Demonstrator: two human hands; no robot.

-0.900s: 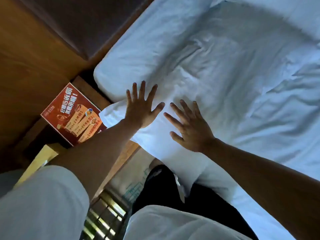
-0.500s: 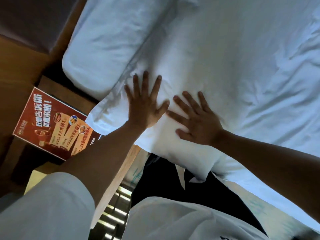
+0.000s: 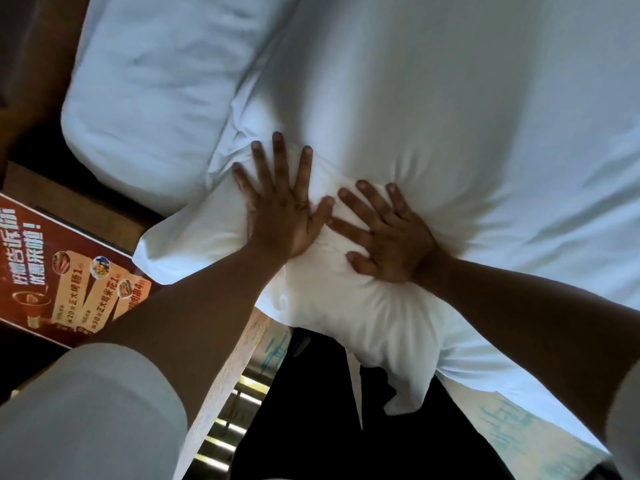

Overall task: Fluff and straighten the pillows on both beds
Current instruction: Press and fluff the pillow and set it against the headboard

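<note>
A large white pillow (image 3: pixel 433 109) fills most of the view and lies on the bed. My left hand (image 3: pixel 284 209) presses flat on its near part with fingers spread. Just to the right, my right hand (image 3: pixel 388 237) also presses down with spread fingers, and the fabric dents and creases around both palms. The pillow's near corner (image 3: pixel 391 344) hangs over the bed's edge toward me. A second white pillow (image 3: pixel 152 91) lies at the upper left, partly under the first one.
A red printed card (image 3: pixel 59 268) with food pictures stands on the wooden bedside unit (image 3: pixel 225 375) at the left. Dark wood panelling (image 3: pixel 38 64) runs up the far left. My dark trousers (image 3: pixel 311 427) show below.
Both hands have sunk deeper into the pillow, which now dents around them. The view has moved closer over the bed.
</note>
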